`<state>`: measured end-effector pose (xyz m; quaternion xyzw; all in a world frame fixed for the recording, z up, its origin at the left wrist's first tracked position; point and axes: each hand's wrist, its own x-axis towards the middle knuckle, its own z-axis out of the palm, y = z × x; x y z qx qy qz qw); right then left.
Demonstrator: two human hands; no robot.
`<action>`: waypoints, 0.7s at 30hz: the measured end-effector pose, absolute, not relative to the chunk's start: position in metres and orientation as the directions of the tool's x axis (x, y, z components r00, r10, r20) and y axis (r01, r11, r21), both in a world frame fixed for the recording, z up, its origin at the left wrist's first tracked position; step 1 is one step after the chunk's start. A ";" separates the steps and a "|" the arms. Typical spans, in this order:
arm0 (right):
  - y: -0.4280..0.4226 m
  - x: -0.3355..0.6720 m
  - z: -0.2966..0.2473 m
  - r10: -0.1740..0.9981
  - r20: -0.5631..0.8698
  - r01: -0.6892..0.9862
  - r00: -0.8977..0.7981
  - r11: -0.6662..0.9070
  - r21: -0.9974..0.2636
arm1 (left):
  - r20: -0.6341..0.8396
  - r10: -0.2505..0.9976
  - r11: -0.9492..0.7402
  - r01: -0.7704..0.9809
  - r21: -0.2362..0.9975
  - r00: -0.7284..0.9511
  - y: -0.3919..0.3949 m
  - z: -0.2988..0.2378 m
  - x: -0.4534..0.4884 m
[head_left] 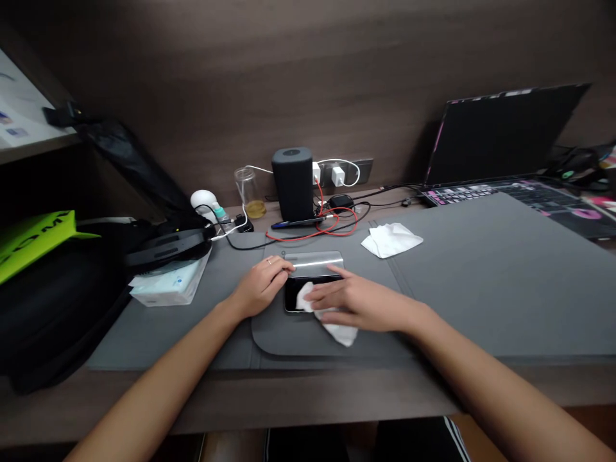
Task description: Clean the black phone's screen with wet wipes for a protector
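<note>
A dark-screened smartphone (292,297) lies flat on the grey desk mat. Over its far part is a clear, shiny sheet that looks like a screen film (317,262), reflecting a bright streak. My left hand (262,285) is closed, thumb and fingertips together at the film's left edge. With the fingers of my right hand (360,301), a white tissue (342,333) is pressed onto the phone's screen; its loose end hangs over the near edge. My right fingers are slightly blurred, and they hide part of the screen.
Another crumpled tissue (392,240) lies right of the phone. Behind are tangled cables (337,230), a black speaker (293,186) and a glass with yellowish liquid (253,199). An open laptop (505,141) stands at right; a tissue pack (173,285) and black bag (58,308) are left.
</note>
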<state>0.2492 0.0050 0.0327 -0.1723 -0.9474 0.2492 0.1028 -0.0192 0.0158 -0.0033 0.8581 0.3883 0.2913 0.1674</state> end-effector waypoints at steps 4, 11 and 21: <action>0.009 0.257 0.033 0.428 0.072 0.335 -0.901 0.790 -0.513 | 0.350 0.762 -0.642 0.572 0.509 0.544 0.016 -0.004 -0.019; 0.004 0.250 0.032 0.366 0.098 0.256 -0.925 0.794 -0.551 | 0.356 0.758 -0.647 0.561 0.516 0.547 0.016 -0.005 -0.021; 0.007 0.254 0.035 0.348 0.130 0.205 -0.928 0.771 -0.603 | 0.352 0.761 -0.644 0.571 0.509 0.545 0.016 -0.004 -0.020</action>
